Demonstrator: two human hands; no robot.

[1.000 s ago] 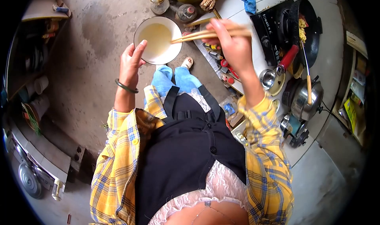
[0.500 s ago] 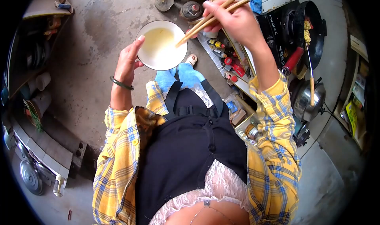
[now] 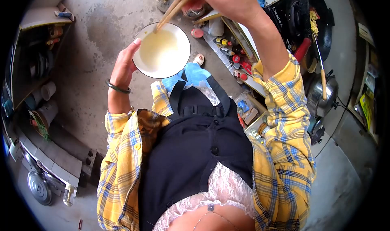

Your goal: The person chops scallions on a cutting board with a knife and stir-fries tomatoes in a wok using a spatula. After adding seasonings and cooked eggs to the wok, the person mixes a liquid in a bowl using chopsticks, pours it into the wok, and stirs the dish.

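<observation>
My left hand [image 3: 124, 64] grips a white bowl [image 3: 178, 62] with a dark rim by its left side, thumb over the edge. A pale yellow liquid [image 3: 160, 48] lies in the bowl. My right hand [image 3: 227, 1], partly cut off by the top of the view, is closed around a pair of wooden chopsticks [image 3: 172, 12]. Their tips reach the far inner side of the bowl, near the rim. Over on the right, a black wok [image 3: 323, 40] sits on a stove [image 3: 284, 17], with yellow food [image 3: 313, 21] and a wooden-handled spatula [image 3: 321, 68] in it.
A lidded metal pot [image 3: 323, 90] stands below the wok. Bottles [image 3: 222, 41] and jars fill the shelf under the counter. Glass jugs [image 3: 165, 1] stand on the concrete floor [image 3: 89, 64]. On the left are a cabinet [image 3: 36, 60] and a round metal lid [image 3: 39, 187].
My right hand has moved up and left, carrying the chopstick tips from the bowl's right side to its far upper side. The bowl has shifted slightly left and down in view.
</observation>
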